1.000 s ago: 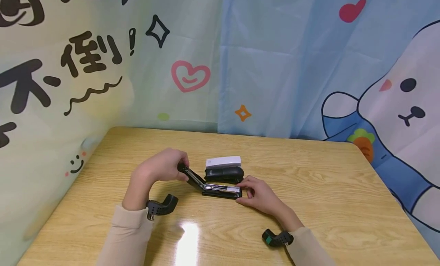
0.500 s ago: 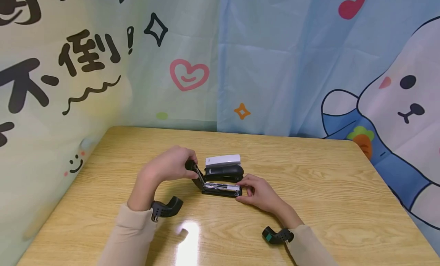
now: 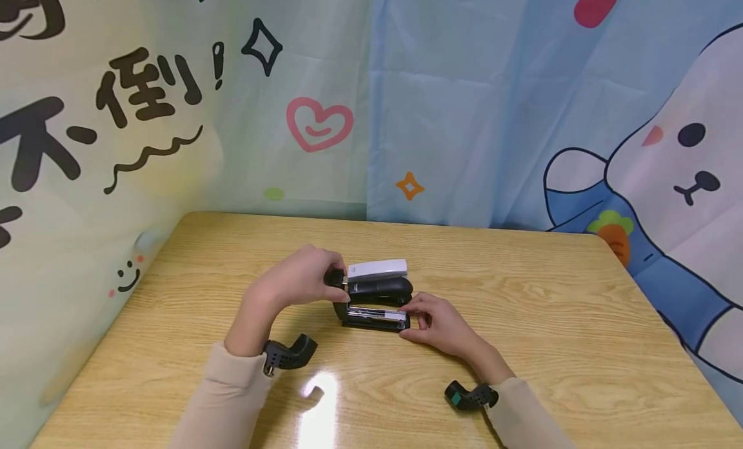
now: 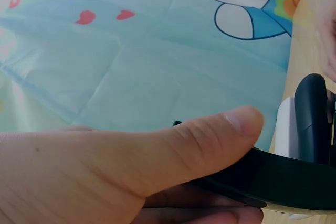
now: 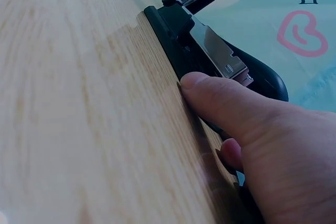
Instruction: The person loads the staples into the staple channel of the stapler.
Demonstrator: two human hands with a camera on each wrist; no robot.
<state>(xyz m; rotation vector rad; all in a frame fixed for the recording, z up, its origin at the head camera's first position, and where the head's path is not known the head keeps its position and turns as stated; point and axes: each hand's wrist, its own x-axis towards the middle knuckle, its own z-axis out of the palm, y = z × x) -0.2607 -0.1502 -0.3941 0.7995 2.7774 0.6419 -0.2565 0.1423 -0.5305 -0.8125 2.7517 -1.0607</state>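
A black stapler lies on the table with its top arm swung up to nearly upright, baring the metal staple magazine. My left hand pinches the end of that raised arm, thumb on one side and fingers on the other. At the opposite end my right hand holds the stapler's base between thumb and fingers, keeping low by the tabletop. Right behind stand a second black stapler and, farther back, a white stapler; neither is held.
Wood-grain table under everything, with a bright light reflection in front of the hands. A printed cloth hangs along the table's back and left edges. Each wrist wears a black camera mount, such as the left one.
My left hand has moved right and slightly up, tilting the stapler's top arm from a low slant to nearly upright. The right hand and the base stay in place.
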